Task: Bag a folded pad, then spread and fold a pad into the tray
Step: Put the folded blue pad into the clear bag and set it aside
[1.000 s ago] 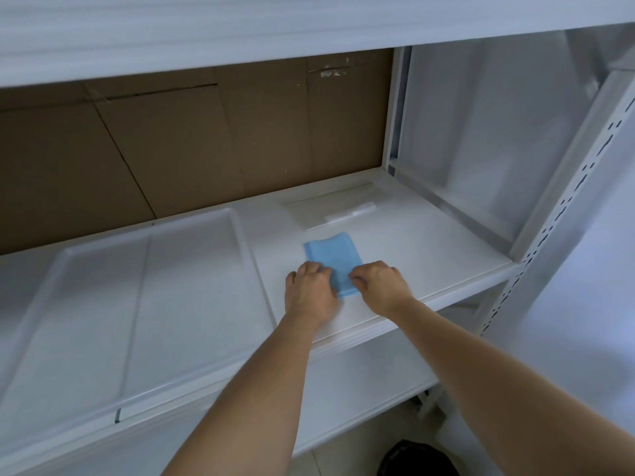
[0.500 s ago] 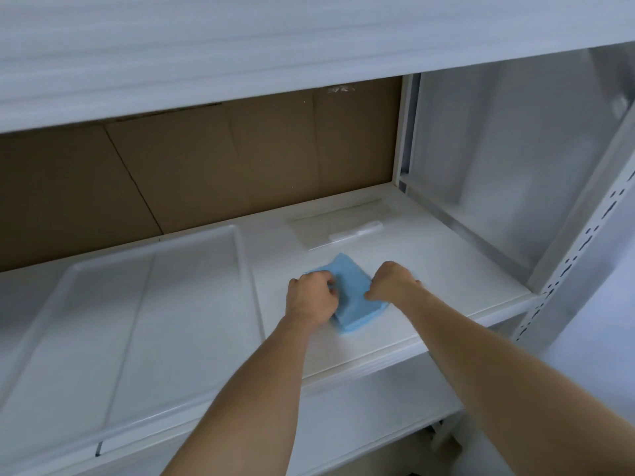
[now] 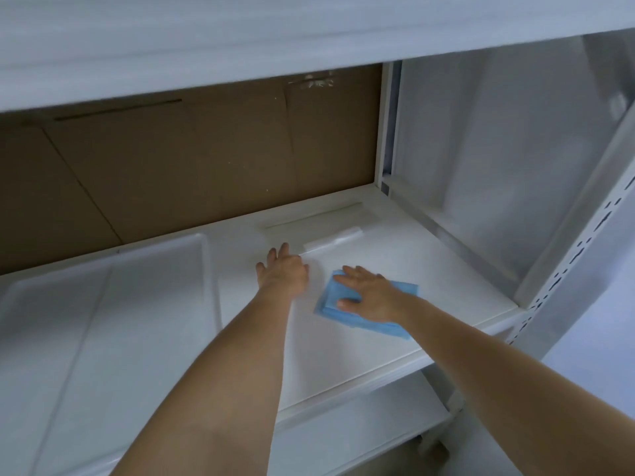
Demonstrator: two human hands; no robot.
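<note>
A folded blue pad [image 3: 331,305] lies on the white shelf [image 3: 347,355], right of centre. My right hand [image 3: 367,295] rests flat on top of it, fingers straight and thumb against its near side. My left hand [image 3: 283,271] is stretched out with straight fingers just left of the pad, its fingertips at the near edge of a clear plastic bag [image 3: 319,228] that lies flat further back. A white translucent tray [image 3: 103,304] sits on the shelf to the left; I see nothing in it.
Brown cardboard [image 3: 192,159] closes the back of the shelf bay. A white side panel and a perforated upright [image 3: 591,235] bound the right. Another shelf hangs close overhead, and a lower shelf shows below.
Both hands gripped the pad's near edge earlier. Now the pad lies turned and shifted right under my flat right hand, and my left hand has let go and reached back toward the bag.
</note>
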